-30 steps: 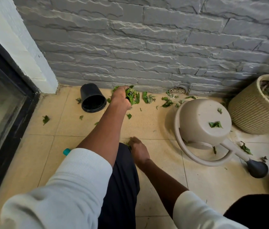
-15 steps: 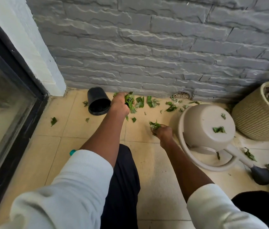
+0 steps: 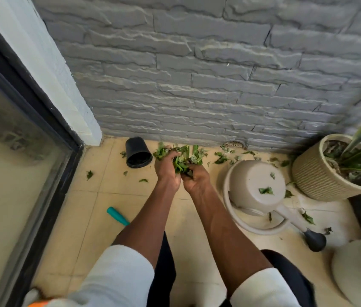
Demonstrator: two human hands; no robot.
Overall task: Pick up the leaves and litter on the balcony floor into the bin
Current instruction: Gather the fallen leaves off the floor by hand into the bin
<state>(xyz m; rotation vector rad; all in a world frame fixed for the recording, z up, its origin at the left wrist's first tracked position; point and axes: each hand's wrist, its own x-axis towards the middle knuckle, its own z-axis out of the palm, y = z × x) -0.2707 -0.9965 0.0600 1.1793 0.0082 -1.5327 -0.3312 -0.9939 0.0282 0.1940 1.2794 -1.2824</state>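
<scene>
Both hands meet just right of the tipped black pot (image 3: pixel 138 155): left hand (image 3: pixel 166 171) and right hand (image 3: pixel 195 178) clutch one bunch of green leaves (image 3: pixel 180 159); more lie scattered beyond it.

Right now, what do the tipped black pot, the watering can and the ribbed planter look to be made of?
Black pot: probably thin plastic; matte, smooth, slightly tapered wall.
Watering can: likely moulded plastic; uniform beige with a soft satin sheen, and a dark rose on the spout.
Planter: unclear; fine horizontal ribs and a matte beige surface suit either ribbed plastic or ceramic.
</scene>
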